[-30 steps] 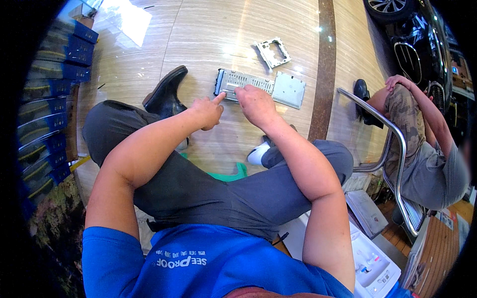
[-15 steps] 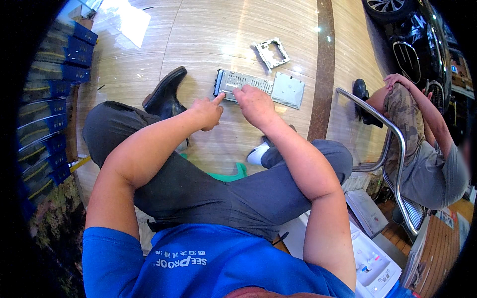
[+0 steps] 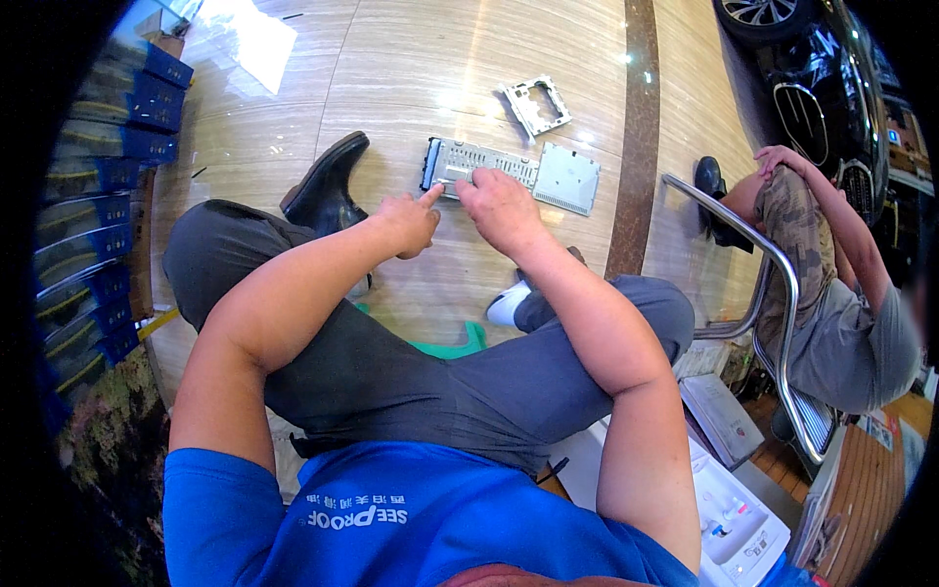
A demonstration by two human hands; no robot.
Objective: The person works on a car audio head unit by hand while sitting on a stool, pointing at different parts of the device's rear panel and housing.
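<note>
On the tiled floor ahead lies a long, perforated metal housing (image 3: 489,157) with a dark strip along its left end. My left hand (image 3: 409,223) rests its outstretched index finger against the housing's near left corner; the other fingers are curled. My right hand (image 3: 504,208) is closed at the near edge, thumb and fingers together. Whatever it pinches there is hidden or too small to name. Adjoining the housing's right end is a flat grey metal plate (image 3: 569,178). Farther off lies a pale rectangular frame (image 3: 537,106) with a large opening.
My black boot (image 3: 328,181) stands left of the housing. A green stool edge (image 3: 455,344) shows between my legs. To the right, a person (image 3: 831,323) sits on a chair with a bent metal tube (image 3: 778,252). A black car (image 3: 822,88) stands beyond; blue boxes (image 3: 88,225) line the left.
My right hand has shifted slightly left along the housing's near edge. My left hand stays almost in place, index finger at the corner.
</note>
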